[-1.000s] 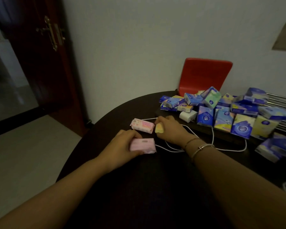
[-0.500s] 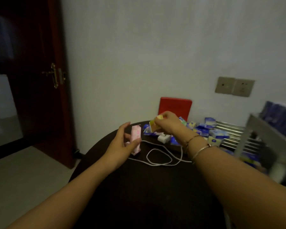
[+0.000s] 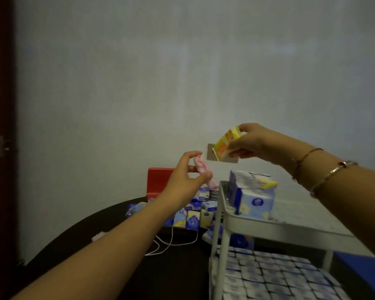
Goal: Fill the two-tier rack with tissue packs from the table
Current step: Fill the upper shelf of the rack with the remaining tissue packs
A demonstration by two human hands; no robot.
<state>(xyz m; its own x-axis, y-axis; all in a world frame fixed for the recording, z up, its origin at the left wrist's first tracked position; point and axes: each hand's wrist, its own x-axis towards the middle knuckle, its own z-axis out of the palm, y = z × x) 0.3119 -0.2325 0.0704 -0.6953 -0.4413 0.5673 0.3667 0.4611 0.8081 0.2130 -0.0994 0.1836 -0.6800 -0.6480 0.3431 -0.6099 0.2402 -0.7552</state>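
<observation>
White metal two-tier rack (image 3: 223, 213) fills the lower right of the frame, its lower tier packed with blue tissue packs (image 3: 275, 276). Above its upper tier, the right hand (image 3: 250, 144) pinches a yellow tissue pack (image 3: 226, 142). At centre, the left hand (image 3: 186, 176) pinches a pink tissue pack (image 3: 201, 167) over the dark round worktop (image 3: 108, 226).
</observation>
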